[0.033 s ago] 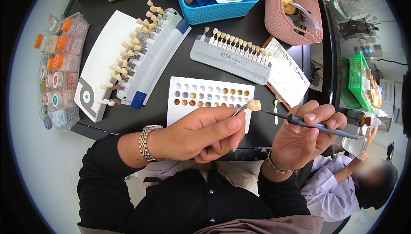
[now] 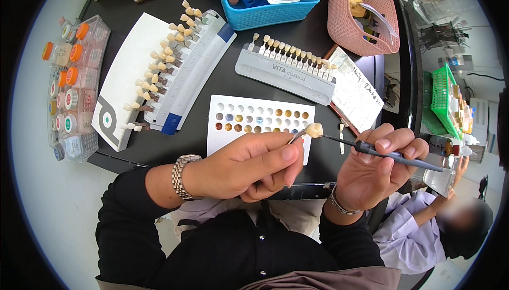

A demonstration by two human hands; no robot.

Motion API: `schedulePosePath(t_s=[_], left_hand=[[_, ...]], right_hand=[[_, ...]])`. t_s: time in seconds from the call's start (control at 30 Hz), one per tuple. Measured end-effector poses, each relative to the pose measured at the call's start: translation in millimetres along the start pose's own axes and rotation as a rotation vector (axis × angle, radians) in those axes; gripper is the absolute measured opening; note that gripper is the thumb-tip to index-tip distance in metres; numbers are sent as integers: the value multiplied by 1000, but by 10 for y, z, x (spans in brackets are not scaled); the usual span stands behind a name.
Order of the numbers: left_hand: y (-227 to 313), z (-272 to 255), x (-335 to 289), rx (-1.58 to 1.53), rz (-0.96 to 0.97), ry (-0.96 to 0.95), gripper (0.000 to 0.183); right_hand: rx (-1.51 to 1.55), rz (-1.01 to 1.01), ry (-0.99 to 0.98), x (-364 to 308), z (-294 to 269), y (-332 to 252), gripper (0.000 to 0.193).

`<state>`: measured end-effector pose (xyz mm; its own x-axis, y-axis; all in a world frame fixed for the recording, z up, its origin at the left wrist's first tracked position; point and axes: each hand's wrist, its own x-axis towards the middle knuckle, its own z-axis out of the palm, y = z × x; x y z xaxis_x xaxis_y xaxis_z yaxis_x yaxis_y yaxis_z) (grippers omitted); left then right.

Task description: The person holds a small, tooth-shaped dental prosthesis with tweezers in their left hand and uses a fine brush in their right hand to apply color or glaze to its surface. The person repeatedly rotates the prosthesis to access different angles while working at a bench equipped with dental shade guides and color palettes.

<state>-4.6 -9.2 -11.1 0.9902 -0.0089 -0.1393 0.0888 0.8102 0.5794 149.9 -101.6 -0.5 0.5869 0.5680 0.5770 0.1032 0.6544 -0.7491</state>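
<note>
My left hand (image 2: 249, 165), with a metal-banded watch at the wrist, is closed round a slim metal tool (image 2: 298, 136), mostly hidden by the fingers. At the tool's end sits a cream-coloured tooth crown (image 2: 314, 130). My right hand (image 2: 379, 165) pinches a dark, thin-handled brush (image 2: 395, 156) between thumb and fingers. The brush tip meets or nearly meets the crown's right side; touching or apart I cannot tell. Below and behind my left hand lies a white palette (image 2: 233, 141) with round wells, several filled with brown, yellow and bluish colours.
Two tooth shade guides, a large one (image 2: 199, 67) and a smaller one (image 2: 286, 78), lie beyond the palette. Blue (image 2: 270, 18) and pink (image 2: 339, 24) baskets stand behind. Lidded jars (image 2: 71, 96) line the left edge. A single shade tab (image 2: 342, 139) lies right of the palette. Another person (image 2: 408, 231) sits at right.
</note>
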Motion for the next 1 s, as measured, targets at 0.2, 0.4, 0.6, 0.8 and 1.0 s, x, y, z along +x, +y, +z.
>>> schedulePosePath(t_s=[0.2,0.4,0.6,0.8,1.0], left_hand=[[14,15,-5,-16,6,8,27],[27,60,8,-15,15,41,22],[36,41,3,-38,-5,3,24],[42,45,4,-34,-9,7,24],[35,42,11,-32,-14,10,24]], right_hand=[[9,-10,8,7,15,-8,28],[-1,1,-1,14,24,-19,29],[-4,-9,-16,19,32,-9,29],[4,-6,-19,25,34,-22,28],[-11,-11,4,26,23,-18,28]])
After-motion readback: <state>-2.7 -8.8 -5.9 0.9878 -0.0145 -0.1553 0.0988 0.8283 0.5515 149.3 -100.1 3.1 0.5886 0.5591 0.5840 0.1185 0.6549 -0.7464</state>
